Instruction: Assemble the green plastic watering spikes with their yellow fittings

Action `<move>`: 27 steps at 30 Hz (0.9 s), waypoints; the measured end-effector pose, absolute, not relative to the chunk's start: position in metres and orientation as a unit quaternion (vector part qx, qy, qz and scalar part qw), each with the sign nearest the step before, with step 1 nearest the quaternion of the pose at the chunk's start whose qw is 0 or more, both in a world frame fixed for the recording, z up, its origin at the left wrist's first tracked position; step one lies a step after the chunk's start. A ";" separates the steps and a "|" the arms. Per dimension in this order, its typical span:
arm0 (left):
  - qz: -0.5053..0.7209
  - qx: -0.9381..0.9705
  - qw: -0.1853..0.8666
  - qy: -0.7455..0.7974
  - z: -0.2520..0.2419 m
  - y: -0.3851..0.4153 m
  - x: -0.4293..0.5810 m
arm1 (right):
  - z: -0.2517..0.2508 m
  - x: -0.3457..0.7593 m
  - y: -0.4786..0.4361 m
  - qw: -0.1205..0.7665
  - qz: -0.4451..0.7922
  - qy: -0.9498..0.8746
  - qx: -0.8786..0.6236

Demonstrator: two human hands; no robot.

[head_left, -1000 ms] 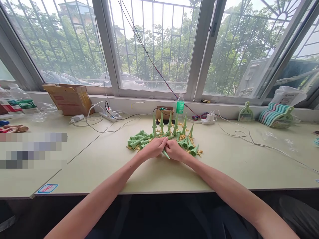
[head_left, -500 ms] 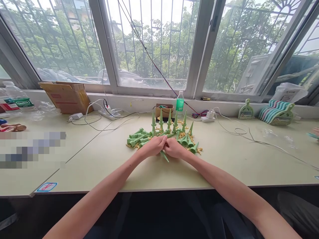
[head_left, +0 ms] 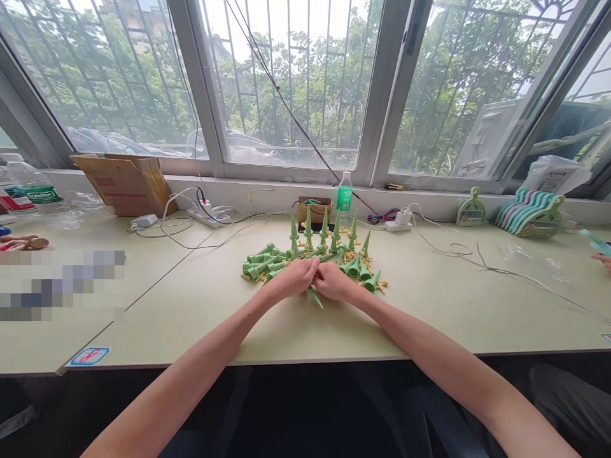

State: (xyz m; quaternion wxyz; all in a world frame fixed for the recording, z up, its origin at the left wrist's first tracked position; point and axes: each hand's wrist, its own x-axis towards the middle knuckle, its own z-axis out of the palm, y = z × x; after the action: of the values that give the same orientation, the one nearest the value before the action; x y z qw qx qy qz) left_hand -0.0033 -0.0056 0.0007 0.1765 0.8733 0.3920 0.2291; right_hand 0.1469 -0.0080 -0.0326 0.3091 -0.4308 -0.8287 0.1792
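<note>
Head view gives us two bare hands meeting over the near edge of a heap on the pale counter (head_left: 214, 331). Our left hand (head_left: 300, 275) and our right hand (head_left: 333, 281) are both curled in, knuckles together, around a green spike (head_left: 316, 299) whose thin tip slants out beneath them, down and toward the right. Our fingers hide its upper end, so each hand seems to have hold of it, but we cannot tell exactly how or on what part.

Just beyond, five upright spikes (head_left: 308, 224) stand in a row, points up. Beside our left hand lies a pile of green tubular pieces (head_left: 260, 267); near our right hand we see green cones (head_left: 364, 271) lying with their hollow ends toward us, small yellow pieces (head_left: 380, 286) scattered among them. Behind the row we have a small cardboard box (head_left: 328, 207) and, next to it, a bottle (head_left: 344, 196) with a green label. At the far right edge, well apart from us, a co-worker's hand (head_left: 605, 259) holds a light blue piece (head_left: 594, 242)
</note>
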 end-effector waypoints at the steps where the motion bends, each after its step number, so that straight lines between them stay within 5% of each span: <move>1: 0.227 0.874 0.175 0.392 0.001 -0.006 -0.003 | -0.032 0.147 -0.008 0.309 0.179 -0.829 -0.430; 20: 0.217 0.876 0.185 0.388 0.011 -0.012 0.006 | -0.023 0.156 -0.014 0.299 0.171 -0.832 -0.434; 27: 0.327 0.862 0.222 0.318 -0.002 0.012 0.011 | -0.027 0.171 -0.004 0.413 0.281 -0.762 -0.413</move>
State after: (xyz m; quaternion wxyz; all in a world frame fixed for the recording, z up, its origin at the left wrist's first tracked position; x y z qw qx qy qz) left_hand 0.0106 0.0118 -0.0020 0.2222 0.8618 0.3180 0.3270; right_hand 0.1707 -0.0039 -0.0269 0.4127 -0.4126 -0.7619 0.2810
